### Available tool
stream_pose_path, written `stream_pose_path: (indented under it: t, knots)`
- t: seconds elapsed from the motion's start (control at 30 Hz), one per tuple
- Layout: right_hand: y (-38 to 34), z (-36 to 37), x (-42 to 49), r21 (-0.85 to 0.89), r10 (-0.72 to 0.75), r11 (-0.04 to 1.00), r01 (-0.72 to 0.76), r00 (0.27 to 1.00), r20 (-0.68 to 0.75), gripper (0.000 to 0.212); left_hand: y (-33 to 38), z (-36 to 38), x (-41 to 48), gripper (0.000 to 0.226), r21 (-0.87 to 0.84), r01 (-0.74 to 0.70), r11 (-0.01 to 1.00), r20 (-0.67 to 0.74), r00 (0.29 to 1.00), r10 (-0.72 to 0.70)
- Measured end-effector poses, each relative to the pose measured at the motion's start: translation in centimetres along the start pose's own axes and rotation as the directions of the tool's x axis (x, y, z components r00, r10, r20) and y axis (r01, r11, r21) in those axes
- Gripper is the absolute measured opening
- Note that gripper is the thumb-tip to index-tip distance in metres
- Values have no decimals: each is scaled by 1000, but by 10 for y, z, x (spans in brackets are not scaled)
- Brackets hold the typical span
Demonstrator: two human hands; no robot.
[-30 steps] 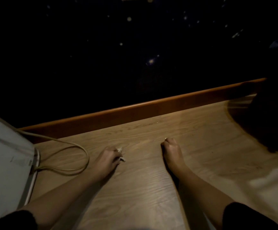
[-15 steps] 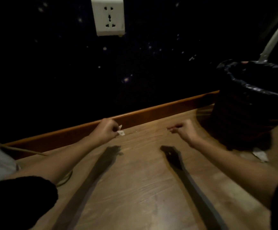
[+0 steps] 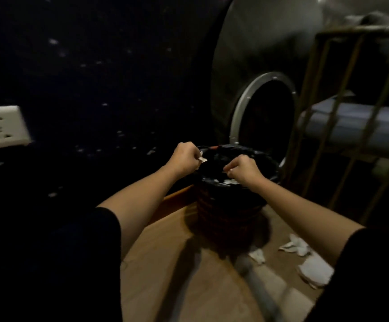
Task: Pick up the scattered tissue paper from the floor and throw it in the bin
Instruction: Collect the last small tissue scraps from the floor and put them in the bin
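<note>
A dark woven bin [image 3: 226, 212] lined with a black bag stands on the wooden floor, with white tissue inside it [image 3: 227, 181]. My left hand [image 3: 185, 158] hovers at the bin's left rim, fingers pinched on a small white tissue scrap [image 3: 203, 159]. My right hand [image 3: 243, 169] is over the bin's opening with fingers curled; whether it holds anything is too dim to tell. Several white tissue pieces [image 3: 314, 268] lie on the floor to the right of the bin, one close to its base [image 3: 257, 255].
A dark wall with a white socket [image 3: 1, 127] is at the left. A washing machine with a round door ring [image 3: 247, 105] stands behind the bin. A metal rack [image 3: 342, 117] holding folded cloth is at the right. A wooden skirting [image 3: 177, 198] runs along the wall.
Both hands rose from the floor and swung right to the bin's mouth. The view turned right, so the bin, machine and rack came into sight and the socket slid left.
</note>
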State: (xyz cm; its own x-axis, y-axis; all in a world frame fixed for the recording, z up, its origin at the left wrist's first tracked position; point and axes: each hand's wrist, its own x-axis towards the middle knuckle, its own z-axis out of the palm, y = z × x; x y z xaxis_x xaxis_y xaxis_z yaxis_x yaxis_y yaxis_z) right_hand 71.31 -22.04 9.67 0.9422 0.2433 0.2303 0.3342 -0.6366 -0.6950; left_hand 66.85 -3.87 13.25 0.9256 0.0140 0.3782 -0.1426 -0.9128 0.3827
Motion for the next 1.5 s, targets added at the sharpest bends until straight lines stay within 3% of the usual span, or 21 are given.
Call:
stream_pose_path:
  t: [0.1, 0.17, 0.3, 0.43, 0.57, 0.6, 0.7, 0.8, 0.87, 0.93, 1.0, 1.07, 1.13, 1.2, 1.27, 1.33, 1.43, 1.5]
  knots:
    - [44, -25, -7, 51, 52, 997, -53, 998, 34, 24, 39, 52, 24, 10, 22, -36, 999, 42, 998, 36]
    - [65, -40, -11, 109, 34, 994, -31, 999, -25, 25, 52, 78, 31, 16, 53, -56, 997, 86, 995, 51]
    - [118, -67, -30, 212, 90, 976, -50, 979, -184, 24, 70, 110, 21, 24, 42, -173, 984, -94, 980, 176]
    - [204, -55, -74, 164, 258, 959, -232, 953, -161, 21, 115, 153, -12, 18, 34, -502, 864, -152, 852, 501]
    - [292, -21, -129, 132, 486, 871, -473, 870, -88, 23, 150, 229, -38, 19, -60, -682, 729, 19, 730, 684]
    - [307, -15, -144, 63, 504, 863, -501, 858, -97, 21, 155, 252, -42, 21, -95, -677, 730, 97, 723, 684]
    - [340, 3, -166, -211, 483, 844, -494, 869, -105, 45, 155, 327, -42, 30, -195, -510, 838, 323, 773, 546]
    - [354, 11, -156, -321, 466, 830, -456, 883, -50, 62, 157, 381, -36, 49, -259, -307, 916, 408, 825, 392]
    - [365, 15, -145, -371, 456, 824, -427, 890, -10, 62, 157, 404, -29, 60, -245, -237, 940, 491, 806, 331]
    - [375, 23, -143, -414, 445, 818, -398, 895, 18, 56, 152, 425, -19, 66, -165, -253, 953, 578, 758, 301]
    - [382, 36, -152, -402, 399, 834, -377, 916, -31, 46, 149, 441, -9, 62, -117, -289, 950, 636, 713, 295]
    - [385, 51, -165, -403, 307, 852, -334, 943, -132, 31, 148, 449, -7, 45, -117, -301, 946, 665, 684, 300]
    - [385, 58, -176, -383, 222, 879, -284, 955, -197, 18, 149, 448, -14, 23, -121, -321, 939, 612, 721, 325]
    - [380, 54, -182, -337, 190, 908, -250, 961, -203, 11, 146, 444, -23, 14, -145, -250, 957, 550, 784, 288]
    - [373, 36, -184, -257, 263, 912, -319, 937, -232, 18, 145, 439, -31, 12, -181, -164, 970, 494, 837, 234]
    - [371, 13, -180, -183, 336, 890, -418, 872, -355, 25, 150, 432, -38, 9, -248, -103, 963, 456, 865, 210]
    - [381, -33, -173, -86, 451, 811, -579, 711, -540, 31, 171, 420, -56, 7, -402, -84, 912, 456, 845, 279]
    - [394, -62, -175, -158, 496, 713, -683, 651, -575, 34, 188, 414, -74, 7, -461, -91, 883, 455, 830, 323]
